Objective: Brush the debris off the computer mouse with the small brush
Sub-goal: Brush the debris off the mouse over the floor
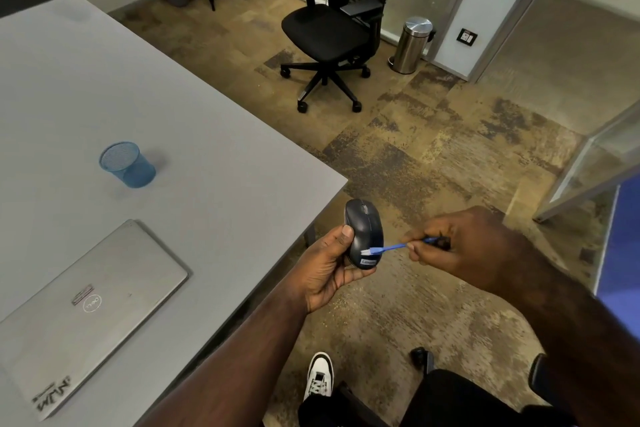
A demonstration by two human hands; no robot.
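My left hand (325, 269) holds a dark grey computer mouse (363, 225) upright over the floor, just off the table's corner, thumb on its left side. My right hand (460, 246) pinches the blue handle of a small brush (391, 247). The brush's white bristles rest on the lower part of the mouse, just above its label. No debris is discernible on the mouse at this size.
A grey table (207, 166) lies to the left with a closed silver laptop (86, 308) and a blue mesh cup (127, 165). A black office chair (332, 28) and a steel bin (414, 45) stand beyond on the carpet. My shoe (320, 374) is below.
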